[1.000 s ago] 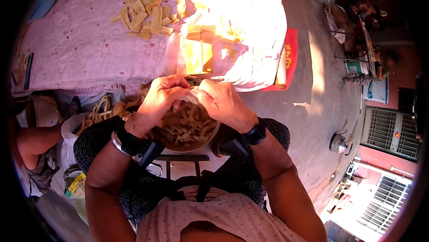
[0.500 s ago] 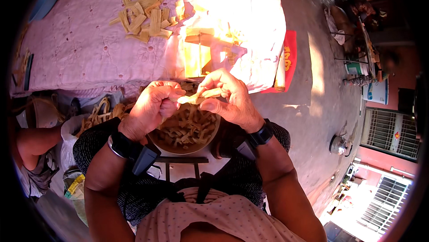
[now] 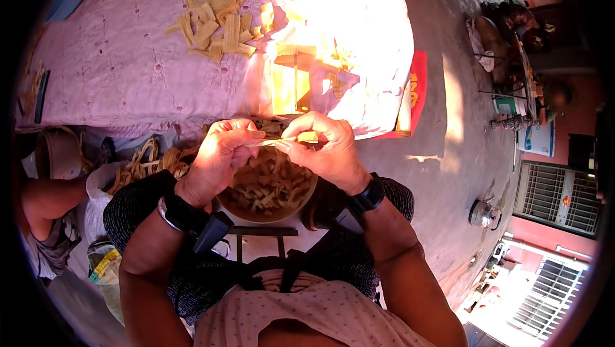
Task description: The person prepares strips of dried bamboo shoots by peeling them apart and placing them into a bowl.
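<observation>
Between my two hands stretches a pale yellow, dried leaf-like strip (image 3: 266,143). My left hand (image 3: 221,153) is closed, pinching its left end between thumb and forefinger. With thumb and fingertips, my right hand (image 3: 330,153) grips the thicker right part, whose end shows past the forefinger. Both hands are above the far part of a round bowl (image 3: 262,220) between my knees. Many small folded strip pieces (image 3: 272,187) fill the bowl. On the pink quilted cloth (image 3: 138,84) ahead lies a loose pile of flat, ridged yellowish pieces (image 3: 221,24).
A small box-like thing (image 3: 291,84) stands in bright sunlight on the cloth. Left of my knee, a white sack (image 3: 96,187) holds long loose strips (image 3: 147,161). Another person's leg (image 3: 54,200) is at far left. A kettle (image 3: 482,213) stands on the floor at right.
My hands have shifted slightly down, and the right fingers have closed in on the strip, which now looks narrower between the hands. The whole view has also shifted a little.
</observation>
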Available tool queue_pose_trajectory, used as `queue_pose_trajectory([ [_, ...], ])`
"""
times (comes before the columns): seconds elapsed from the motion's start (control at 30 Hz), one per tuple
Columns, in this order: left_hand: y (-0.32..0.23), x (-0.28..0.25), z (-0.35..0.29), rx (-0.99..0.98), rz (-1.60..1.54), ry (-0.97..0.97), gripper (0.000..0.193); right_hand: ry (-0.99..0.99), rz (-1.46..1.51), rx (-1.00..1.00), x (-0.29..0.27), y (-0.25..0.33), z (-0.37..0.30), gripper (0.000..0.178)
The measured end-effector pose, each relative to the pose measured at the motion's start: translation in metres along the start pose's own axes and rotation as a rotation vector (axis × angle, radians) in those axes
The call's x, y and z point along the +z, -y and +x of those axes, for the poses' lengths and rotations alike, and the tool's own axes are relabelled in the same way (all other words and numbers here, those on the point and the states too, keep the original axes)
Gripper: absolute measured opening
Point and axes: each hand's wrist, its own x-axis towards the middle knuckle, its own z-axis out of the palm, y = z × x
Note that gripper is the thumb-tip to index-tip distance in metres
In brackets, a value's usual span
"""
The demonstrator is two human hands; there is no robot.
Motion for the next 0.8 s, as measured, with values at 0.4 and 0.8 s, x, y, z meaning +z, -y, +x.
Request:
queue_pose_trajectory([
  [0.4,-0.017,-0.001,0.008,0.296,0.447,0.025,0.013,-0.177,0.289,0.229,-0.017,-0.006,0.009,0.008],
  [0.8,-0.027,-0.020,0.059,0.472,0.657,-0.141,0.019,-0.329,0.122,0.138,-0.024,-0.041,0.049,0.010],
])
